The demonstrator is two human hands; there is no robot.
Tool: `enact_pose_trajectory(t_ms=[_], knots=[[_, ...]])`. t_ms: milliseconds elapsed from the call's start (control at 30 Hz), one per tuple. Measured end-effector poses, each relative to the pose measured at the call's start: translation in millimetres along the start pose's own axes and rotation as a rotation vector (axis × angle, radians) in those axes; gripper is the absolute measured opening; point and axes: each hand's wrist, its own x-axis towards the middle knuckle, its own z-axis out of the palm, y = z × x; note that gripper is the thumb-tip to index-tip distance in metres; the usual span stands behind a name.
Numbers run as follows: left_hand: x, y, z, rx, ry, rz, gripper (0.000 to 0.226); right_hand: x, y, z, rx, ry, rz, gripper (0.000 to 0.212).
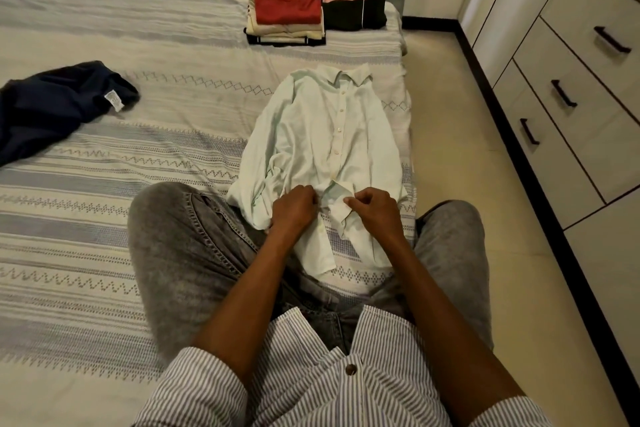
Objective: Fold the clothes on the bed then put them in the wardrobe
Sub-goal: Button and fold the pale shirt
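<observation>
Both hands, left (293,206) and right (374,210), pinch the shirt (325,135) hem at lower centre; uneven pulling could skew the placket.

shirt (325,135): pale mint button-up, front up, buttoned, collar at the far end; lies flat near the bed's right edge; hem bunched at the near end, one sleeve crumpled along its left side
navy garment (52,107): dark blue, unfolded, heaped at the bed's left side, white label showing; well apart from the shirt
folded stack (287,10): red piece on top, cream and beige layers under it, black at the bottom; far end of the bed
second pile (355,10): black folded piece with pink behind it, just right of the stack
wardrobe (588,62): white drawer fronts, dark bar handles, all closed, right of the bed
</observation>
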Motion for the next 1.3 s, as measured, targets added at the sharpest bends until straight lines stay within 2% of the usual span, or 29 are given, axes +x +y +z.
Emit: enact_pose_trajectory(t_ms=[67, 133, 200, 333, 433, 500, 600, 667, 800, 1000, 1300], knots=[[-2.3, 2.9, -5.6, -0.011, 0.0, 0.012, 0.014, 0.3, 0.5, -3.8, 0.014, -0.032, 0.029, 0.02], [-4.2, 4.5, -13.5, -0.122, -0.021, 0.001, 0.009, 0.1, -0.9, -8.6, 0.034, -0.086, 0.037, 0.018], [-6.8, 3.6, -23.0, -0.325, -0.046, -0.017, 0.005, -1.8, -5.9, -12.3, 0.068, -0.139, 0.034, 0.016], [-18.8, 9.0, -39.4, -0.766, -0.077, -0.019, 0.007, -10.7, -25.5, -27.1, 0.166, -0.102, 0.016, 0.004], [-28.0, 16.4, -45.3, -1.05, -0.102, -0.07, 0.008, -14.1, -42.3, -37.0, 0.286, -0.089, 0.03, 0.012], [-31.6, 19.3, -44.0, -1.124, -0.097, -0.084, 0.01, -18.0, -48.2, -38.7, 0.204, -0.106, 0.033, 0.013], [-33.1, 20.8, -40.6, -1.168, -0.075, -0.132, 0.012, -26.9, -46.9, -35.0, -0.114, -0.044, -0.09, 0.017], [-33.8, 22.5, -39.3, -1.182, -0.071, -0.159, 0.011, -30.7, -40.3, -30.7, -0.228, 0.017, -0.166, 0.019], [-33.4, 24.1, -39.8, -1.13, -0.088, -0.15, 0.004, -32.7, -32.7, -21.9, -0.097, 0.049, -0.217, 0.013], [-33.6, 21.6, -34.4, -1.047, -0.145, -0.167, 0.007, -38.9, -23.3, -7.5, -0.024, 0.124, -0.276, 0.012], [-33.6, 23.0, -34.3, -1.012, -0.158, -0.159, 0.008, -38.7, -12.3, -5.0, -0.264, 0.161, -0.47, 0.008]])
